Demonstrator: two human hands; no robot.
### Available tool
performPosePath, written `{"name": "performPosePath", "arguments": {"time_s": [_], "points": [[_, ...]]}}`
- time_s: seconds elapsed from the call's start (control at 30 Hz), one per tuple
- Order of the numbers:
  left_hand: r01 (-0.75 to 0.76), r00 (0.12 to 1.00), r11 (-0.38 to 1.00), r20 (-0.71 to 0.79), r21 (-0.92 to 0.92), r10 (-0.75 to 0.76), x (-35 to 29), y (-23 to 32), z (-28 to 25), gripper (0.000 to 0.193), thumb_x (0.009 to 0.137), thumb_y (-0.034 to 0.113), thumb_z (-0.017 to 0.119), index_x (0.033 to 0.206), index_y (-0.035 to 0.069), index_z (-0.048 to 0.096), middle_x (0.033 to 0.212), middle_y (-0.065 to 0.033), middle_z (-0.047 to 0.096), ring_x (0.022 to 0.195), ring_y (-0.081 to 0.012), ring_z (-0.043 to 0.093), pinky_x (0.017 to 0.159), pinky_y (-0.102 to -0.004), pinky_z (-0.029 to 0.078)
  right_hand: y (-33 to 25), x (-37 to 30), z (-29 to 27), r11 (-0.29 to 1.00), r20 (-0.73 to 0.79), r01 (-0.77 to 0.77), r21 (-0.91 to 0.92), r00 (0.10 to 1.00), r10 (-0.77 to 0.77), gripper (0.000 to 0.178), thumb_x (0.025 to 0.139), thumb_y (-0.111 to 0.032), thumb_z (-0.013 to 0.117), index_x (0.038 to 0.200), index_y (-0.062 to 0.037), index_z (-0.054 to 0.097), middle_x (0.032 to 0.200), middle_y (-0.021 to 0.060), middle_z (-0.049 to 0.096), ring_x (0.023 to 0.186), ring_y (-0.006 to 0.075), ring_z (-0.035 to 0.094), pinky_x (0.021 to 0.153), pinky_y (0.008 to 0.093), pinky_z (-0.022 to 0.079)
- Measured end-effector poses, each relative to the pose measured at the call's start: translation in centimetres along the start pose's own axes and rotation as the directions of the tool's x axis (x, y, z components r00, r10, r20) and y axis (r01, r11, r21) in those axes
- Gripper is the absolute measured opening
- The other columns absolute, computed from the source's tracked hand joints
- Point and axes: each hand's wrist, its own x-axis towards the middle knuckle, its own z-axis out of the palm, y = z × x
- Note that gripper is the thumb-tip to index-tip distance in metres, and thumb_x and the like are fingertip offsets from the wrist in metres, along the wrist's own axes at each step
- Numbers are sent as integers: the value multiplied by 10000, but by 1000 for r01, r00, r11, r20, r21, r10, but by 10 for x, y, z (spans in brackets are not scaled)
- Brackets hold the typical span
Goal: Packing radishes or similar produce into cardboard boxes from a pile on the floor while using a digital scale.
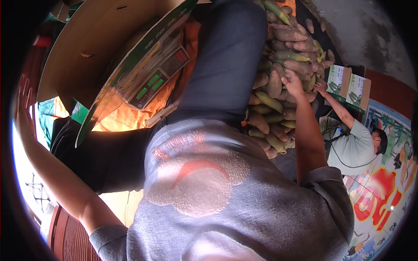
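Note:
My left hand (24,102) is at the far left, its fingers stretched out, beside a large cardboard box (78,52). Whether it touches the box I cannot tell. On the right, my right hand (293,82) reaches over a heap of oblong green and reddish-brown fruits (285,114) that look like mangoes. Its thumb and fingers are apart near a reddish fruit (275,84), with nothing visible between them. The box stands tilted, its green printed flap (143,54) leaning toward my leg.
A scale (152,82) with lit green displays lies behind the flap on orange cloth (117,118). At the right, another person (355,145) reaches a hand (321,90) to the heap's edge. Two small printed cartons (348,85) stand near that hand.

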Motion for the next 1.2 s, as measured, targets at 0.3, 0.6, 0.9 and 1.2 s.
{"name": "performPosePath", "arguments": {"time_s": [0.3,0.6,0.9,1.2], "points": [[-254,967,967,25,1,254,-77,0,-14,427,1083,156,352,1467,0,457,1531,-171,438,1450,-283,381,1218,-437,302,68,22,78,945,54,-303,123,953,299,826,849,-92,757,1531,-39,295,1494,184,456,1361,304,464,1098,385,394],[-37,993,967,-121,-254,6,-63,-70,-69,429,1051,137,478,1462,15,456,1481,-161,500,1370,-262,495,1158,-374,401,45,37,97,842,15,-367,-396,914,405,1004,794,-219,834,1568,-105,205,1585,192,282,1473,326,275,1188,413,331],[75,982,959,-148,-274,-119,-60,-99,-90,497,1017,105,538,1489,14,409,1456,-144,526,1359,-245,500,1114,-348,450,70,36,107,874,-99,-362,-325,932,349,943,753,-235,868,1467,-79,273,1513,182,368,1393,367,384,1157,446,372],[21,979,976,-193,-218,-64,-58,-68,-54,400,1037,118,489,1423,18,509,1411,-147,574,1338,-256,528,1122,-369,444,75,19,119,903,-356,-423,-69,856,374,897,679,-278,914,1369,-12,405,1385,233,527,1293,399,511,1077,477,451]]}}
